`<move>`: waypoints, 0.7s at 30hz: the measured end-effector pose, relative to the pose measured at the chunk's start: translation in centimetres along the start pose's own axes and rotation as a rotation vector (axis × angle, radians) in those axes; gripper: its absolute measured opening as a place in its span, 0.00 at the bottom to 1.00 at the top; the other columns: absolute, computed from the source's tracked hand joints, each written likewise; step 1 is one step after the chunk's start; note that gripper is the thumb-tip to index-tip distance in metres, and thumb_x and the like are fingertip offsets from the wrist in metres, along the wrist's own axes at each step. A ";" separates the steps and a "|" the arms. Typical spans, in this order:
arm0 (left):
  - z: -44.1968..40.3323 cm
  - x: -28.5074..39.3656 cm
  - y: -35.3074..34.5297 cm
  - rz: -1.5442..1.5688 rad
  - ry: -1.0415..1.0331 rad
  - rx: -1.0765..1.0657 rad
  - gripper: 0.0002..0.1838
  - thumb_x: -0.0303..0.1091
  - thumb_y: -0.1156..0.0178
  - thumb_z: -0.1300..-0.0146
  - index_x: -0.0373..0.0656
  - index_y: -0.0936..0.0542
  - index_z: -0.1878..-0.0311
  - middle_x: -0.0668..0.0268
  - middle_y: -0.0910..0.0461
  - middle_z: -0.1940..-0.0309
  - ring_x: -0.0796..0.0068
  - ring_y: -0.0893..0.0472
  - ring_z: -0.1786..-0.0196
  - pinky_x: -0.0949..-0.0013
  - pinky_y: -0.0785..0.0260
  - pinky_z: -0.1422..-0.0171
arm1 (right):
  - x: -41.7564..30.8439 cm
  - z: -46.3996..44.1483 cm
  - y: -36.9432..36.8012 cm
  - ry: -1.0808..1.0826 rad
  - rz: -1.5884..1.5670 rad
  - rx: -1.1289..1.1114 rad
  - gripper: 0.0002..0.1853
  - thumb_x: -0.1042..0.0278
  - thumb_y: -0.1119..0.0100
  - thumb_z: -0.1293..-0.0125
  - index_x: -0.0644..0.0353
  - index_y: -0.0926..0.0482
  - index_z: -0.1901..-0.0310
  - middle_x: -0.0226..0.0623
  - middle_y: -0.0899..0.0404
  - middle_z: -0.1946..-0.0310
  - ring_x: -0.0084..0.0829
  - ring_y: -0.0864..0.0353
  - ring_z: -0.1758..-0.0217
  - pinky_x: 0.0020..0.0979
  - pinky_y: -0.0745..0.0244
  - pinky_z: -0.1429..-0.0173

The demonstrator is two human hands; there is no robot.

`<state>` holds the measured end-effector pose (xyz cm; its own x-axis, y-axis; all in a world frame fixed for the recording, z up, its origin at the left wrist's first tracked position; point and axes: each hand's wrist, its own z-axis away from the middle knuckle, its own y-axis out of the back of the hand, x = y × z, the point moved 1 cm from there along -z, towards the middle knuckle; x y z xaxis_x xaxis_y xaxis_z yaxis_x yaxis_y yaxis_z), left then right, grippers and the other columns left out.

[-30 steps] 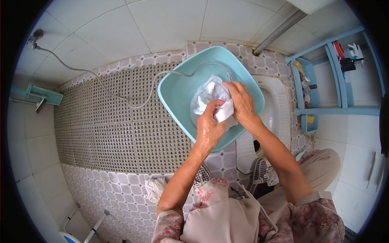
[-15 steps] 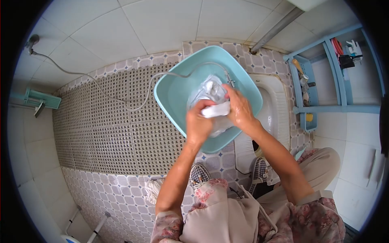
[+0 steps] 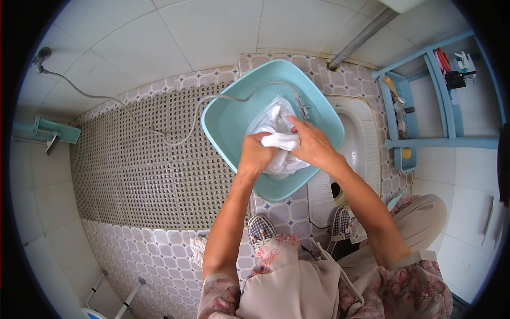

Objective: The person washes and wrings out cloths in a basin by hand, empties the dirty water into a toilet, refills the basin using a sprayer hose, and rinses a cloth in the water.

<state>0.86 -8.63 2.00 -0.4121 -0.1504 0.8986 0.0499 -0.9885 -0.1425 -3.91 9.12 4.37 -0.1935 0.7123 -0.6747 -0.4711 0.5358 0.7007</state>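
A wet white cloth [image 3: 280, 140], perhaps a garment, is stretched between my two hands over a light blue plastic basin [image 3: 226, 119]. My left hand [image 3: 257, 155] is closed around its left end. At the other end, my right hand [image 3: 314, 142] grips the cloth, with the index finger pointing up and left. More of the white fabric lies bunched in the basin beneath and beyond my hands. A grey hose [image 3: 228, 98] runs over the basin's rim, and its metal end [image 3: 302, 106] rests inside near the far right wall.
A squat toilet [image 3: 366, 143] is set in the floor right of the basin. Perforated grey mats [image 3: 138, 165] cover the floor at left. A blue shelf [image 3: 451, 106] with several small items stands at right. My checkered shoes [image 3: 261, 227] are just below the basin.
My hands have shifted slightly, and the cloth between them looks more crumpled. More of the white fabric shows below them in the basin.
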 end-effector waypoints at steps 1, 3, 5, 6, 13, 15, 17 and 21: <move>0.4 0.1 0.0 0.043 0.038 -0.073 0.14 0.29 0.35 0.45 0.32 0.15 0.56 0.64 0.15 0.65 0.78 0.19 0.65 0.73 0.28 0.57 | 0.7 -0.4 -0.2 -0.006 0.094 -0.016 0.39 0.73 0.35 0.46 0.54 0.32 0.29 0.46 0.17 0.53 0.41 0.16 0.51 0.35 0.23 0.44; 0.9 0.0 0.2 0.129 0.119 -0.213 0.16 0.30 0.35 0.45 0.31 0.16 0.54 0.64 0.15 0.64 0.77 0.18 0.64 0.73 0.27 0.57 | 2.2 -0.7 -0.4 0.018 -0.038 -0.027 0.37 0.73 0.36 0.47 0.59 0.30 0.32 0.48 0.16 0.53 0.43 0.15 0.52 0.37 0.22 0.45; 1.1 0.4 0.7 0.341 0.185 -0.257 0.20 0.33 0.31 0.42 0.29 0.18 0.50 0.61 0.14 0.61 0.76 0.17 0.63 0.72 0.25 0.55 | 1.6 -0.7 0.0 -0.034 -0.289 -0.119 0.36 0.75 0.37 0.49 0.62 0.28 0.33 0.49 0.16 0.52 0.42 0.15 0.51 0.37 0.21 0.45; 1.1 0.5 0.9 0.399 0.195 -0.267 0.20 0.34 0.31 0.41 0.29 0.18 0.50 0.60 0.14 0.60 0.76 0.17 0.63 0.72 0.25 0.55 | 0.8 -0.4 1.0 -0.099 -0.471 -0.202 0.36 0.77 0.38 0.49 0.63 0.27 0.33 0.49 0.16 0.50 0.41 0.15 0.50 0.36 0.21 0.44; -0.9 0.2 0.7 0.325 -0.080 -0.088 0.21 0.44 0.31 0.35 0.35 0.19 0.50 0.65 0.16 0.62 0.77 0.19 0.60 0.73 0.27 0.51 | -0.6 1.2 2.2 -0.023 -1.572 -0.588 0.51 0.76 0.38 0.55 0.61 0.43 0.23 0.51 0.20 0.41 0.34 0.17 0.42 0.30 0.22 0.40; -1.0 0.3 0.0 0.172 -0.317 0.162 0.22 0.45 0.32 0.34 0.35 0.20 0.49 0.64 0.17 0.61 0.76 0.20 0.58 0.70 0.27 0.49 | -0.4 1.0 2.3 -0.064 -1.607 -0.467 0.51 0.73 0.38 0.51 0.58 0.48 0.22 0.51 0.26 0.35 0.35 0.19 0.39 0.34 0.24 0.36; -0.4 0.6 0.6 0.060 -0.283 0.232 0.22 0.44 0.31 0.35 0.35 0.20 0.48 0.63 0.18 0.58 0.75 0.21 0.56 0.67 0.28 0.50 | -0.3 0.5 2.5 -0.141 -1.609 -0.350 0.48 0.73 0.40 0.49 0.58 0.46 0.22 0.51 0.30 0.31 0.36 0.21 0.36 0.36 0.26 0.32; 1.6 0.1 -0.1 -0.004 -0.259 0.136 0.22 0.42 0.29 0.38 0.35 0.20 0.48 0.64 0.19 0.60 0.76 0.22 0.59 0.70 0.28 0.54 | -0.6 -0.3 1.6 -0.145 -1.586 -0.154 0.42 0.77 0.44 0.36 0.57 0.51 0.22 0.48 0.32 0.30 0.36 0.29 0.30 0.37 0.32 0.27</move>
<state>2.31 -8.55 2.77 -0.1674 -0.1278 0.9776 0.1773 -0.9793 -0.0977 -4.76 9.42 5.78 0.6286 -0.4545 -0.6312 -0.1872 0.6992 -0.6899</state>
